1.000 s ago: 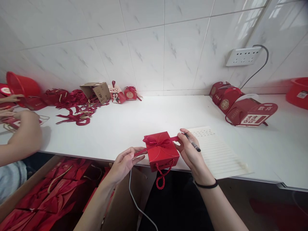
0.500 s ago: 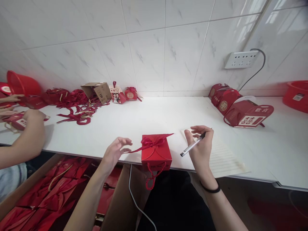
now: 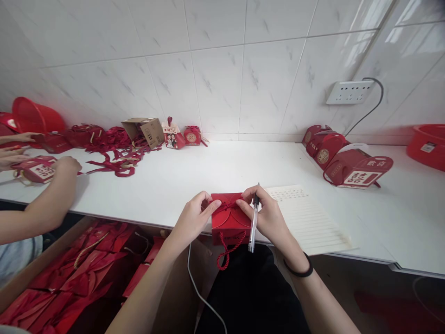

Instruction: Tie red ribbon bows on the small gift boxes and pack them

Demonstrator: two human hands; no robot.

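A red gift box stands at the table's front edge, its twisted cord handle hanging over the side. Tied across its top is a red ribbon bow. My left hand pinches the bow's left side between thumb and fingers. On the other side, my right hand has its thumb and forefinger at the bow's right loop. That same hand also keeps a clear pen with a black grip between its fingers, pointing down. The ribbon ends are mostly hidden by my fingers.
Lined paper with writing lies at right, near several red gift boxes. Loose ribbons and a cardboard box lie back left. A co-worker's arm works at far left. Below, an open carton holds red boxes.
Both hands have moved inward onto the bow, from open air on either side of the box. The pen has swung from slanting left to nearly upright. The co-worker's box has turned slightly.
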